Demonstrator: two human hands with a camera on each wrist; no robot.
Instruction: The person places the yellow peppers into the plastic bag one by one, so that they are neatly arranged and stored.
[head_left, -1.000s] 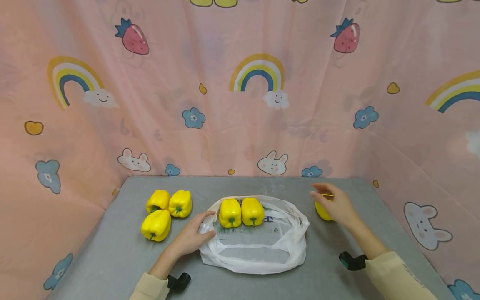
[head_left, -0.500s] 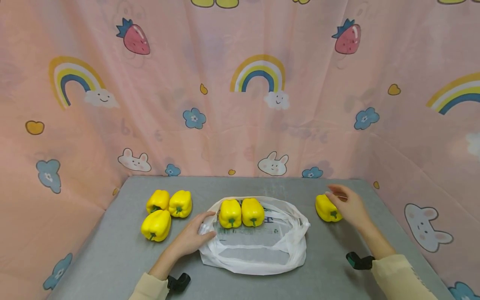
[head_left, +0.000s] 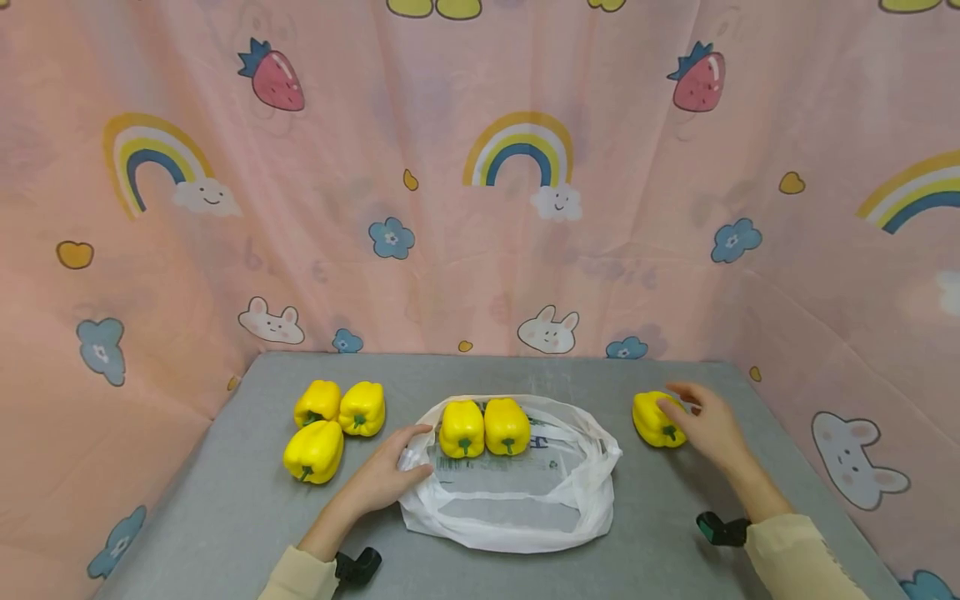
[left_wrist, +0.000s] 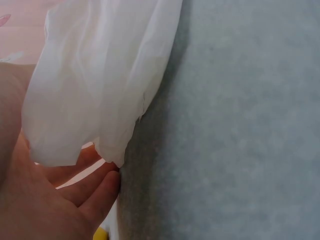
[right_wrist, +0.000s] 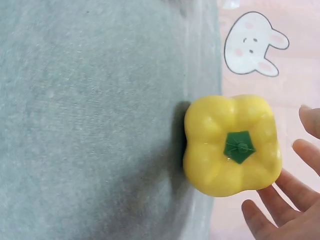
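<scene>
In the head view, my left hand (head_left: pixel 386 469) touches the left side of a white plastic bag (head_left: pixel 517 533), thumb and fingers spread apart. The left wrist view shows the bag's edge (left_wrist: pixel 100 85) hanging between thumb and fingers. Two yellow bell peppers (head_left: pixel 461 429) (head_left: pixel 507 427) lie inside the bag's opening, side by side. At the right, my right hand (head_left: pixel 708 425) is beside a single yellow bell pepper (head_left: pixel 656 418). The right wrist view shows loosely bent fingers (right_wrist: pixel 257 220) around that pepper's side; whether they touch it I cannot tell.
Left of the bag, three more yellow bell peppers (head_left: pixel 312 452) sit grouped on the grey table (head_left: pixel 225 500). A pink patterned curtain (head_left: pixel 420 275) encloses the back and both sides of the table.
My right hand has drawn back to the right from over the single pepper, leaving more of it in sight, and has then dropped slightly beside it. My left hand stays at the bag.
</scene>
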